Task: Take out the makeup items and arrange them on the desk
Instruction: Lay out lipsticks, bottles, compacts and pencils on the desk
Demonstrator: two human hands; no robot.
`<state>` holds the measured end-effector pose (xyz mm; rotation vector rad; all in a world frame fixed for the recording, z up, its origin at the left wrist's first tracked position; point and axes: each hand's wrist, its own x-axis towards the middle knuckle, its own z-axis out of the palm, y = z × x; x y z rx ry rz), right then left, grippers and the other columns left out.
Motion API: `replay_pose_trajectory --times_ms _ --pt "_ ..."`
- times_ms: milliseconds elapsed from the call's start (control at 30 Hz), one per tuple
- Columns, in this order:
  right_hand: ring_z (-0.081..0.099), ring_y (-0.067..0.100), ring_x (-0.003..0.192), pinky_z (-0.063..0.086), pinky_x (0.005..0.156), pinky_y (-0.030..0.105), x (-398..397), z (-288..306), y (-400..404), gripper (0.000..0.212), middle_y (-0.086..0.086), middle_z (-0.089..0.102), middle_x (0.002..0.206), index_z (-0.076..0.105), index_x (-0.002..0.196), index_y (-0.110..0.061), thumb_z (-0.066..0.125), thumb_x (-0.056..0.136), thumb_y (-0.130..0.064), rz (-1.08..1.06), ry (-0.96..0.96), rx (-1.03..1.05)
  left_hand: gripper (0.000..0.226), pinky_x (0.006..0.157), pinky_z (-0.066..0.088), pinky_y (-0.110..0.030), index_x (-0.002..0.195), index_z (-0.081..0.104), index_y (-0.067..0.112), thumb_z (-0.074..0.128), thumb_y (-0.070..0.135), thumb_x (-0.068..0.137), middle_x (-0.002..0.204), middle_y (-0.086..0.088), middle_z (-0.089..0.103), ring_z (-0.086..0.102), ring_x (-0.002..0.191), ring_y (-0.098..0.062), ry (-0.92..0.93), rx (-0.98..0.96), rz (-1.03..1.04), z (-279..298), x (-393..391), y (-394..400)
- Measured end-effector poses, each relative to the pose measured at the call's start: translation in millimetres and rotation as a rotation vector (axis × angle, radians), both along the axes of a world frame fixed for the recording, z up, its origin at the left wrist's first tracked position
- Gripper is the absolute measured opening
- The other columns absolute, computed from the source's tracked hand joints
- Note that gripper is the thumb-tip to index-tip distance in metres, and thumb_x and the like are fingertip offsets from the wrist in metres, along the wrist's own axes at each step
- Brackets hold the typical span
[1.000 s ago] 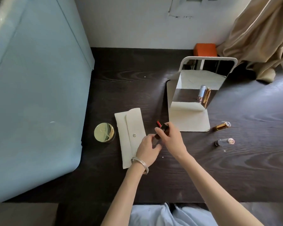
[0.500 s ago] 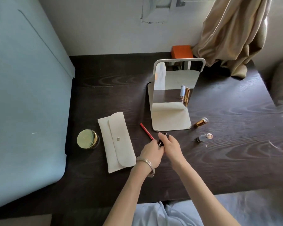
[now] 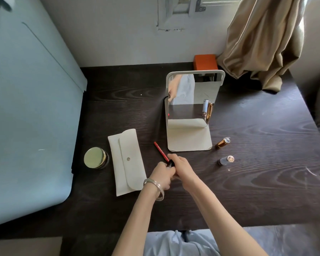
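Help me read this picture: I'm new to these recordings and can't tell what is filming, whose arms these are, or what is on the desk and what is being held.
There is no machine here. A camera worn on a person's head looks forward and down, so the two bare arms reaching in from below are that person's own.

The left hand, with bangles on its wrist, and the right hand meet over a small dark makeup item; both hands grip it, and most of it is hidden.

On the dark wooden desk lie a cream pouch with its flap closed, a round gold-lidded jar to its left, a red pencil, a standing mirror, and to its right a gold tube and a silver tube. An orange box sits behind the mirror.
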<state>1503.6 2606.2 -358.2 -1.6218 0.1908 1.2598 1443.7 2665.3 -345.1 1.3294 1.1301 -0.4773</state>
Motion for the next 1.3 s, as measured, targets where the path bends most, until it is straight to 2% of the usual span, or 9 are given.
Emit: replay_pose_trajectory --times_ms 167,333,500,633,767,900,1000,1167,1300 --pt "0.041 0.008 0.051 0.036 0.052 0.021 15 10 -2 0.02 -0.004 0.043 0.058 0.047 0.07 -0.016 0.048 0.089 -0.019 -0.009 0.02 0.123 0.011 0.036 0.027 -0.014 0.086 0.045 0.01 0.051 0.013 0.095 0.052 0.005 0.037 0.029 0.037 -0.002 -0.306 -0.495 0.342 16 -19 9" --pt "0.058 0.011 0.066 0.044 0.064 0.023 37 15 -18 0.014 0.0 0.057 0.078 0.056 0.089 -0.013 0.043 0.093 -0.015 0.161 -0.12 0.157 0.036 0.04 0.031 -0.016 0.121 0.039 0.007 0.057 0.02 0.092 0.057 0.002 0.043 0.033 0.04 -0.003 -0.229 -0.301 0.17 17 -23 6" --pt "0.064 0.013 0.076 0.043 0.064 0.023 40 14 -28 0.019 0.001 0.06 0.089 0.059 0.105 -0.017 0.043 0.095 -0.015 0.055 -0.222 0.139 0.036 0.04 0.03 -0.016 0.121 0.037 0.01 0.051 0.03 0.095 0.056 0.005 0.042 0.031 0.038 -0.002 -0.221 -0.248 0.061 24 -18 6" --pt "0.066 0.019 0.083 0.042 0.064 0.026 56 4 -36 0.025 0.006 0.062 0.097 0.059 0.094 -0.022 0.037 0.094 -0.01 -0.195 -0.145 0.084 0.021 0.043 0.029 -0.017 0.113 0.039 0.017 0.043 0.031 0.098 0.06 0.002 0.041 0.03 0.039 -0.003 -0.23 -0.213 0.004 26 -21 7" --pt "0.062 0.011 0.07 0.039 0.049 0.013 57 -18 -57 0.01 0.001 0.061 0.087 0.057 0.086 -0.018 0.052 0.089 -0.009 0.122 -0.294 -0.058 0.008 0.051 0.041 -0.02 0.102 0.043 0.021 0.043 0.028 0.098 0.067 -0.001 0.049 0.041 0.046 -0.006 -0.26 -0.19 0.058 20 -21 3" --pt "0.056 0.014 0.085 0.044 0.072 0.021 45 -50 -83 0.015 -0.004 0.064 0.087 0.058 0.084 -0.019 0.063 0.08 -0.006 0.423 -0.562 -0.228 0.012 0.07 0.055 -0.03 0.108 0.046 0.016 0.045 0.022 0.098 0.08 -0.005 0.056 0.054 0.058 -0.011 -0.246 -0.161 0.136 14 -16 -4" --pt "0.054 0.02 0.098 0.044 0.085 0.036 40 -64 -94 0.024 -0.005 0.064 0.094 0.055 0.083 -0.027 0.06 0.077 -0.004 0.481 -0.676 -0.335 0.018 0.073 0.057 -0.029 0.113 0.049 0.012 0.045 0.02 0.098 0.09 -0.006 0.058 0.061 0.067 -0.012 -0.234 -0.142 0.181 12 -14 -7" --pt "0.046 0.025 0.108 0.03 0.075 0.031 41 -73 -101 0.021 -0.001 0.056 0.107 0.057 0.085 -0.025 0.062 0.078 -0.006 0.53 -0.822 -0.435 0.016 0.079 0.056 -0.032 0.105 0.057 0.01 0.046 0.018 0.097 0.097 -0.005 0.061 0.065 0.088 -0.017 -0.242 -0.174 0.279 5 -13 -9" --pt "0.043 0.023 0.112 0.035 0.086 0.034 33 -64 -98 0.016 0.001 0.054 0.113 0.064 0.098 -0.015 0.063 0.083 -0.01 0.566 -1.007 -0.378 0.022 0.095 0.045 -0.038 0.096 0.063 0.011 0.043 0.021 0.098 0.104 -0.004 0.064 0.06 0.107 -0.019 -0.266 -0.253 0.387 -1 -9 -11"
